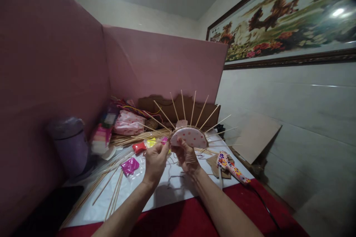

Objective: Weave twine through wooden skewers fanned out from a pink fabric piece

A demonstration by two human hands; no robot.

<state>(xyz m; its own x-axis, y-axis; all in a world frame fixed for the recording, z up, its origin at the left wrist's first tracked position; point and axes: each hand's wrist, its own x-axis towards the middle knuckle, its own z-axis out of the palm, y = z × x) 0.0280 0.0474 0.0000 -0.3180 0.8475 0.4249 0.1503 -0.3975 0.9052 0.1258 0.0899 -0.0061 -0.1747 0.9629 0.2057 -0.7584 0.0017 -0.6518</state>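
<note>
My right hand (187, 157) grips the lower edge of a round pink dotted disc (190, 136), held up above the table. Several thin wooden sticks (194, 109) fan out from the disc's rim, upward and to the right. My left hand (156, 159) is closed in a pinch at the disc's left edge, on the end of a stick (160, 120) that points up and left. Both forearms reach in from the bottom of the view.
A white sheet (167, 192) covers a red table (194, 218). On it lie loose sticks (114, 192), coloured bags (130, 165), and a patterned glue gun (232, 168) with a black cord. A purple container (69, 144) stands left. Pink boards (155, 63) wall the back and left.
</note>
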